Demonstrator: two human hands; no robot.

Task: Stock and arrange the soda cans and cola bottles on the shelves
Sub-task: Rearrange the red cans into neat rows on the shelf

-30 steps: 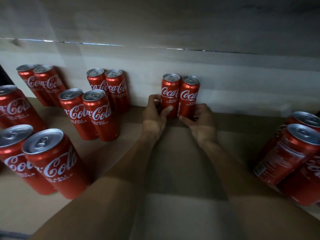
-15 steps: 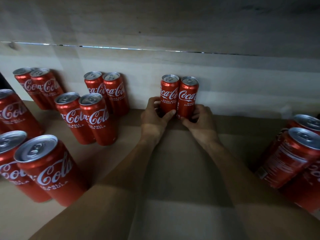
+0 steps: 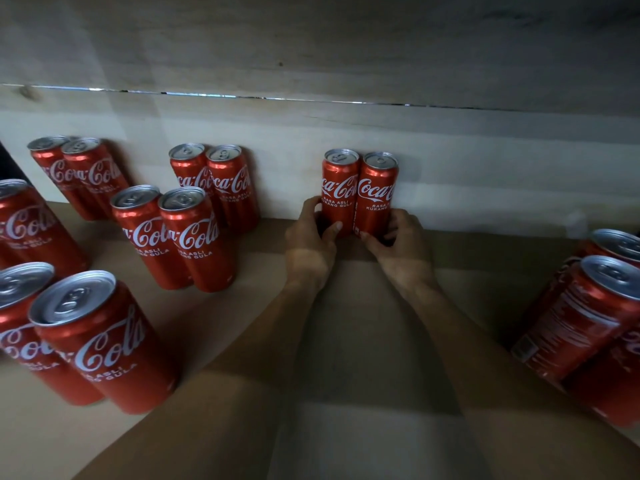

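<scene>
Left: pairs of tall red aluminium cola cans (image 3: 173,237) stand upright on the pale wooden shelf (image 3: 346,323). Centre: the left hand (image 3: 310,237) curls round the base of one slim red centre-left can (image 3: 339,188). This can touches its twin, the centre-right can (image 3: 375,195), which is gripped low by the right hand (image 3: 401,244). Both stand upright just before the pale back panel (image 3: 450,161). Far right: a cluster of further red cans (image 3: 581,317).

Shop shelving, or a stockroom, by the look of it: a pale wooden shelf (image 3: 360,323) with a light wood-grain back panel (image 3: 485,161) and another board (image 3: 311,46) close overhead. It is lined with identical slim red aluminium cola cans (image 3: 194,237) standing in tidy pairs, logos mostly facing out. Left hand (image 3: 308,244) and right hand (image 3: 401,244) grip the rear pair of cans (image 3: 375,195) against the back.
</scene>
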